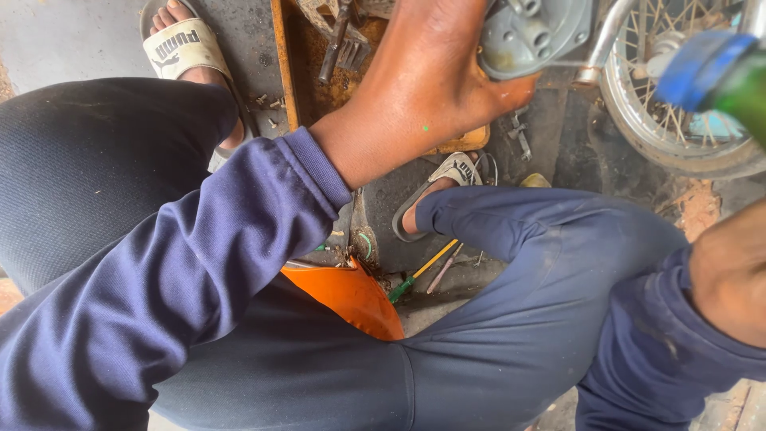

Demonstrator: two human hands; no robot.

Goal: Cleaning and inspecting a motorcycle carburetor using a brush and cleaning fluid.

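Over a grimy workshop floor (96,40), my left hand (423,88) clamps the grey metal part (531,36) far centre beside the spoked wheel (678,120); I'd hold it steady, while my right hand's (730,271) grip is out of view.

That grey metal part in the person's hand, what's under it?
Under the grey metal part, the left hand covers most of the view. Beside it show a rusty orange tray, dark floor and a small tool.
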